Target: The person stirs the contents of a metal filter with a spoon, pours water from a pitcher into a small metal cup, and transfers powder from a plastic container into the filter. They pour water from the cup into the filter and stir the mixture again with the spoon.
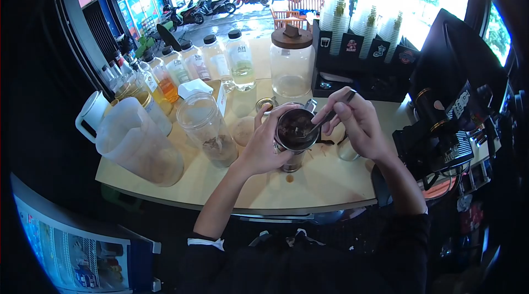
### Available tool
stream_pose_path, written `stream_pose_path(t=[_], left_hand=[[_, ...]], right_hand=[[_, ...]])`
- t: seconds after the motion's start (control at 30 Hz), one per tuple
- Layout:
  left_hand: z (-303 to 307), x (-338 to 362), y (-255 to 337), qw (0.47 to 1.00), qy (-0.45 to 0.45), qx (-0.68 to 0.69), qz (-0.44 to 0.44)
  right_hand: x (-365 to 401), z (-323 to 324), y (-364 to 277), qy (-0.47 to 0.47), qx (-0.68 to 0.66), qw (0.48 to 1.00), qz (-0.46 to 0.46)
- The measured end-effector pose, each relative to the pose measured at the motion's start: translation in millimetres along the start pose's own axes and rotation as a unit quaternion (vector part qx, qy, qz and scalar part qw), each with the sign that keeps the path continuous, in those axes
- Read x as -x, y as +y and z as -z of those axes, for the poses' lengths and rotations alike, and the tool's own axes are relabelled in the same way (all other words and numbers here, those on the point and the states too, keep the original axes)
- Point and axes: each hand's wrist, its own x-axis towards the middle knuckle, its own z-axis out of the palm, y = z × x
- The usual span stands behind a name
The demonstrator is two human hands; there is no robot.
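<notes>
My left hand (266,148) is wrapped round a metal pitcher (298,130) and holds it tilted, its mouth facing me. Dark contents show inside the pitcher. Between the fingers of my right hand (355,120) is a spoon (332,113), its lower end dipped into the pitcher. Just under the pitcher a metal container (293,160) stands on the counter, mostly covered by it. Another metal cup (347,148) is partly hidden behind my right hand. To the left of my left hand stands a clear plastic jar (204,128) with brownish contents at its bottom.
The wooden counter (259,195) holds a large translucent pitcher (138,142), several bottles (240,61) and a lidded glass jar (292,68). A black cup rack (361,71) with stacked cups stands at the back right. Beside it is a black coffee machine (435,112).
</notes>
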Motion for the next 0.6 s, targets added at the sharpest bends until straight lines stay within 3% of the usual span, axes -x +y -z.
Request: stream_pose_path(t=[0.33, 0.43, 0.6], left_hand=[[-8.0, 4.2, -20.7, 0.997, 0.033, 0.029, 0.06], [-8.9, 4.3, -18.5, 0.995, 0.021, -0.015, 0.092], [-8.7, 4.6, -25.5, 0.998, 0.027, 0.001, 0.053]], right_hand=[[1.1, 3.0, 7.9, 0.159, -0.19, 0.969, -0.003], [3.5, -2.3, 9.9, 0.14, -0.157, 0.978, 0.008], [9.5, -12.0, 12.2, 0.091, -0.115, 0.989, 0.035]])
